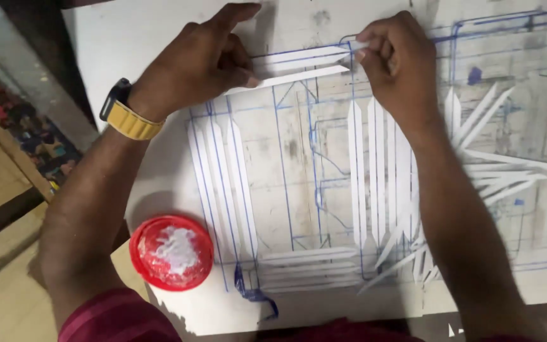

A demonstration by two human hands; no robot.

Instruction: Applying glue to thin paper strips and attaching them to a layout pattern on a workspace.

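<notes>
While both hands are meeting at the top of the drawn frame, the scene is reading as follows:

Strip in hand: a narrow white paper strip with pointed ends is lying slanted along the upper blue line of the frame, just below two like strips already lying there.
Left hand: the left hand is pressing down on the strip's left end, thumb and curled fingers bearing on the paper, index finger stretching forward past it.
Right hand: the right hand is pinching the right end of the top strips, fingers clenching tight around the tip.
Wrist: a dark watch on a yellow band is sitting on the left wrist.
Board: the white board with blue pen lines is carrying the whole layout.
Side rows: upright strips are standing along the frame's left side, and another row along its right.
Bottom row: flat strips are lying along the lower line.
Loose pile: spare strips are fanning out to the right, near the right forearm.
Lid: a red lid holding white paste is resting at the board's lower left edge, well apart from both hands.
</notes>
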